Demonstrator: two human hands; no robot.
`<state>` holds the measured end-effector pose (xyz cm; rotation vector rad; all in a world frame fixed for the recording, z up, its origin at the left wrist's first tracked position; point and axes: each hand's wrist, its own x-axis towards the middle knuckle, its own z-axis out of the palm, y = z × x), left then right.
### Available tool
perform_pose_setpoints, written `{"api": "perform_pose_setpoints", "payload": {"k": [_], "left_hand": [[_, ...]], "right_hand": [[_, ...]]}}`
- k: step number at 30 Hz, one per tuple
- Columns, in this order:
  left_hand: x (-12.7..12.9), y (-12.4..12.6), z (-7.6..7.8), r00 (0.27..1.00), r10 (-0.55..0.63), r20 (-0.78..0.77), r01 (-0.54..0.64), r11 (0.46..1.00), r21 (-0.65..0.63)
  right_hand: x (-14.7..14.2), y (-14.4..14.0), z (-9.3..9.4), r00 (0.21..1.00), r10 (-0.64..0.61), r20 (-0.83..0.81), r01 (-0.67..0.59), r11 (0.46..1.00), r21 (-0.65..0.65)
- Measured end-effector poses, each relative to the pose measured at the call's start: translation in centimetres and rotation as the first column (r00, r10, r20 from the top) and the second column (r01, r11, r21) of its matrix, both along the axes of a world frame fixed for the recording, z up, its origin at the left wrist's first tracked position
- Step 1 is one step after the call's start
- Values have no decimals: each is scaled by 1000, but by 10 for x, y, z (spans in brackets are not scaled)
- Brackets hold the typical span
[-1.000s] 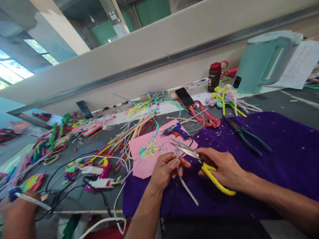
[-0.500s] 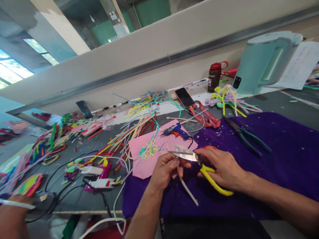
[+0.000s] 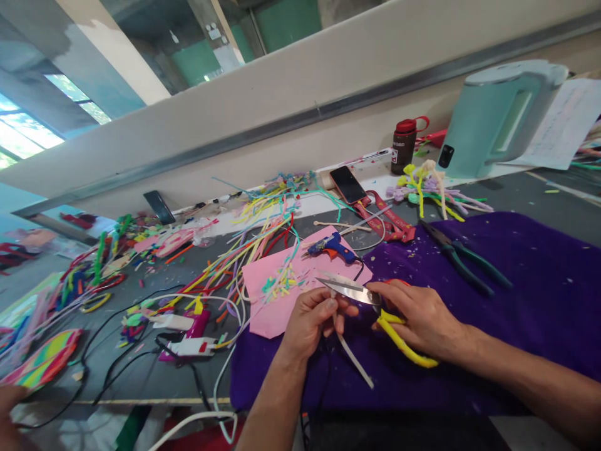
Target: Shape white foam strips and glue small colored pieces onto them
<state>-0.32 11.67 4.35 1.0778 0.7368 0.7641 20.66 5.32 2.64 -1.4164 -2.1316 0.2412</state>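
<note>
My right hand is closed around a pair of scissors with one yellow-wrapped handle; the blades point left, over my left fingertips. Pinched in my left hand is a thin white pipe cleaner, whose tail hangs down over the purple cloth. Its upper end is mostly hidden by my fingers, and I cannot tell whether the blades touch it. Behind my hands, a blue glue gun lies on a pink sheet scattered with small yellow and green clippings.
Pliers rest on the cloth at right. A kettle, a bottle and a phone stand or lie behind. Bundles of pipe cleaners, a power strip and cables are left. Another person's hand shows at lower left.
The scissor blades have tilted and lifted slightly off my left fingers. My left hand has barely moved. The other person's hand has drawn back toward the left edge, leaving a striped colourful piece in view.
</note>
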Motion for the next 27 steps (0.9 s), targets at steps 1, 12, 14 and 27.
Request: {"api": "perform_pose_setpoints", "payload": {"k": [1, 12, 14, 27], "left_hand": [[0, 0, 0, 1000, 4, -4, -4, 1000, 2], [-1, 1, 5, 986, 53, 158, -49, 998, -31], [-3, 2, 3, 972, 48, 230, -28, 995, -91], [2, -3, 3, 977, -40, 208, 54, 997, -61]], "right_hand": [[0, 0, 0, 1000, 3, -1, -3, 1000, 3], [3, -2, 7, 954, -108, -280, 47, 975, -216], [3, -2, 8, 958, -96, -269, 29, 970, -241], [0, -2, 2, 977, -67, -201, 39, 990, -138]]}}
